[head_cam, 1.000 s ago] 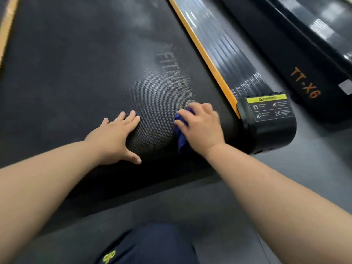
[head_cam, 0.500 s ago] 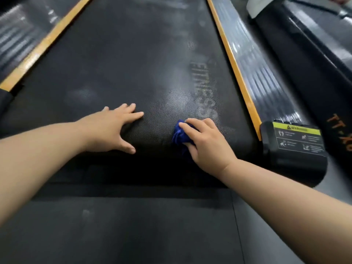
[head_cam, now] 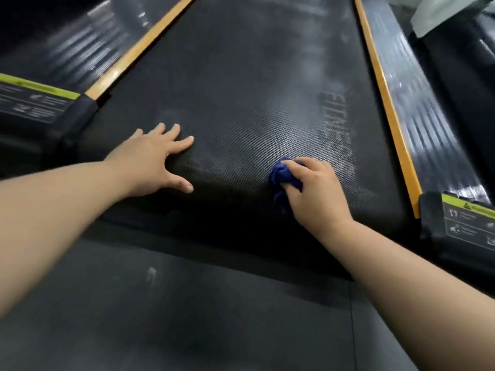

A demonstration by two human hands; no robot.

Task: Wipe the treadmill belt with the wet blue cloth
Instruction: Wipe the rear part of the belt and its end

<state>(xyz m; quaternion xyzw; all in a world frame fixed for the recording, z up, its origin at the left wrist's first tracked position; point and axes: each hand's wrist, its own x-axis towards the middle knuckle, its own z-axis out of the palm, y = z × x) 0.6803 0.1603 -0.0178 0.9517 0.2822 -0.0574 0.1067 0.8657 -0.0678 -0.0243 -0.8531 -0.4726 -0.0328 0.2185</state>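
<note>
Yellow-edged warning label [head_cam: 34,105] sits at nine o'clock on a black end cap, with an orange strip [head_cam: 139,46] running toward eleven. The left hand [head_cam: 152,162] lies flat on the treadmill belt [head_cam: 241,76] near the centre, its grip apart, fingers spread, holding nothing. At four o'clock from it, the right hand [head_cam: 316,194] has its grip clamped on the bunched blue cloth [head_cam: 281,175], which touches the belt's near edge. Faded lettering [head_cam: 337,129] lies at one o'clock from that hand. A second strip [head_cam: 385,103] and second label [head_cam: 468,220] stand at three o'clock. The floor mat [head_cam: 187,317] fills six o'clock.
</note>
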